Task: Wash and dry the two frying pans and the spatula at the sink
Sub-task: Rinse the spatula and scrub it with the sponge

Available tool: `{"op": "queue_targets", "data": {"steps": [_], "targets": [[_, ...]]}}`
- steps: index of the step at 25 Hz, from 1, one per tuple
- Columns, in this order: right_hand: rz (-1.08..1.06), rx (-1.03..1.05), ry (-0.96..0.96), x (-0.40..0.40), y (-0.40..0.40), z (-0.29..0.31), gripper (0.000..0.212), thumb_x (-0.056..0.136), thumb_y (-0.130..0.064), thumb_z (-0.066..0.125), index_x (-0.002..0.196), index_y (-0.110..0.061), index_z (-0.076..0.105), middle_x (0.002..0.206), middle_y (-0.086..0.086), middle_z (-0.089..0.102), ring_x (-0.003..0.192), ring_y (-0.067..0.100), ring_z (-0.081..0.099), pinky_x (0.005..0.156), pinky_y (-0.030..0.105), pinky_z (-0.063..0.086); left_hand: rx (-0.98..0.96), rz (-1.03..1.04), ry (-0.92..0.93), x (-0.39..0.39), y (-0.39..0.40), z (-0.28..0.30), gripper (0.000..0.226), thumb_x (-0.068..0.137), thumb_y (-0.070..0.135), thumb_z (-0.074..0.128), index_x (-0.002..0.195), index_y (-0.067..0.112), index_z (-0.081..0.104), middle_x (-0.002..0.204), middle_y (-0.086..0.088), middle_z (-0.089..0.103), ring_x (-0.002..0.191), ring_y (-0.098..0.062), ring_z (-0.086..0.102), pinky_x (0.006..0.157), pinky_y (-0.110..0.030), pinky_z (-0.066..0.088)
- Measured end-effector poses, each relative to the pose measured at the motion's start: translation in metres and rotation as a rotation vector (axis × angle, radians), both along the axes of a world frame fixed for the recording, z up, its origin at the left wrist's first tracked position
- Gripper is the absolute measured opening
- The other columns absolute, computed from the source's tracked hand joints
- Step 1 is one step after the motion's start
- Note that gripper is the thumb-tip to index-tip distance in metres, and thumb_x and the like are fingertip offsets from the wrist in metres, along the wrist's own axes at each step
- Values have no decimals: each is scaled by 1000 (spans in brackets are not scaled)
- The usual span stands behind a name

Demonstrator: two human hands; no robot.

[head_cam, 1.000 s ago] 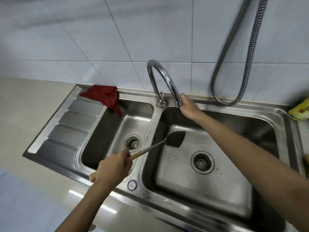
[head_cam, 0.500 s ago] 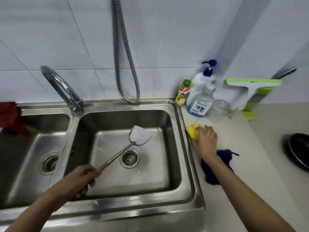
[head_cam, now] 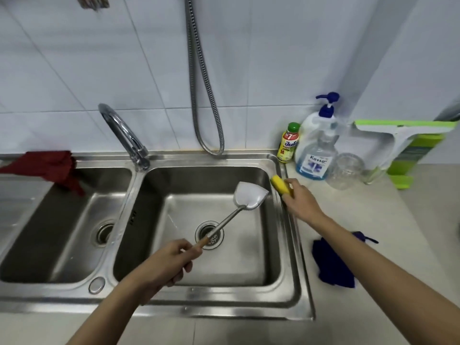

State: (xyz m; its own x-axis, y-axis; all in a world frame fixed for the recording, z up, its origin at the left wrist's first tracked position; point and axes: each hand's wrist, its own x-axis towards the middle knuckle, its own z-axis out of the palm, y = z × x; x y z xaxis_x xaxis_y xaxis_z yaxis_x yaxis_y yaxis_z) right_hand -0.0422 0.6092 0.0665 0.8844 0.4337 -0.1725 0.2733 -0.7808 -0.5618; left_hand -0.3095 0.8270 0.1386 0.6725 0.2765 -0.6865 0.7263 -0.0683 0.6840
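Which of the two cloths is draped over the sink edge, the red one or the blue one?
The red cloth, hanging over the left basin's back rim. The blue cloth lies flat on the counter, right of the sink.

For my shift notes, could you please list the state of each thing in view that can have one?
spatula: held over the right basin, blade up.
left hand: grips the spatula's handle.
right hand: holds the yellow sponge at the basin's edge.
faucet: no water visible.
red cloth: draped over the left basin's rim.
blue cloth: crumpled on the counter.
glass jar: upright, looks empty.
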Motion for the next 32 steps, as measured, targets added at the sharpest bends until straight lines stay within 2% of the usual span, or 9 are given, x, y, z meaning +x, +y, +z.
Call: {"op": "queue_targets", "data": {"steps": [5,8,12,17,21,25,27,29,32], "targets": [[419,-262,-487,-35,48,-10,51,80,-37,46,128,-20,53,110,16,56,99,36,53,83,41,42,241,-109,-44,1,-9,9,21,96,28,52,88,10,59,65,-2,52,48,-9,38,43,-23,31],[482,-325,-587,-32,64,-14,59,84,-56,37,128,-18,51,110,15,58,89,32,55,74,40,45,492,-225,-84,-2,-6,19,24,98,28,49,82,12,58,63,0,53,51,-10,40,52,-24,35],[627,-381,-714,-34,92,-19,61,83,-31,62,139,-15,44,112,19,57,81,31,56,66,39,47,623,-321,-71,-6,-1,35,24,99,32,46,83,18,56,66,0,58,54,-10,47,55,-28,39],[476,-287,-598,-5,116,5,43,86,-10,56,129,-6,51,109,25,56,91,40,56,74,45,48,613,-264,-72,-7,21,42,16,97,32,50,82,28,54,64,4,58,57,-9,52,63,-37,49],[677,-175,-586,-33,118,-11,49,81,-7,58,130,-6,51,111,23,55,95,40,56,80,44,48,649,-264,-60,5,24,50,15,97,30,49,91,18,56,70,2,61,66,-16,57,61,-29,43],[390,-206,-427,-23,119,-5,48,91,-8,47,138,-9,42,122,22,47,105,40,49,87,46,42,646,-269,-75,13,15,44,13,97,26,49,97,16,57,71,2,62,73,-21,60,66,-32,44],[453,-97,-378,-52,126,-9,45,92,-9,47,137,-12,44,122,19,47,108,36,48,91,44,40,663,-281,-60,15,13,43,13,97,25,48,98,15,57,73,2,61,74,-21,60,72,-37,48],[509,-64,-414,-60,126,-14,44,90,-9,48,134,-11,49,118,19,51,103,36,50,88,43,42,668,-272,-52,14,14,42,12,97,26,48,97,16,56,75,-1,63,76,-25,62,74,-41,49],[291,-161,-524,-44,122,-14,37,88,-10,44,123,-6,54,108,22,56,91,37,55,76,43,46,651,-260,-57,12,15,42,13,97,27,48,96,17,57,74,-2,64,76,-25,62,75,-43,50]]}}
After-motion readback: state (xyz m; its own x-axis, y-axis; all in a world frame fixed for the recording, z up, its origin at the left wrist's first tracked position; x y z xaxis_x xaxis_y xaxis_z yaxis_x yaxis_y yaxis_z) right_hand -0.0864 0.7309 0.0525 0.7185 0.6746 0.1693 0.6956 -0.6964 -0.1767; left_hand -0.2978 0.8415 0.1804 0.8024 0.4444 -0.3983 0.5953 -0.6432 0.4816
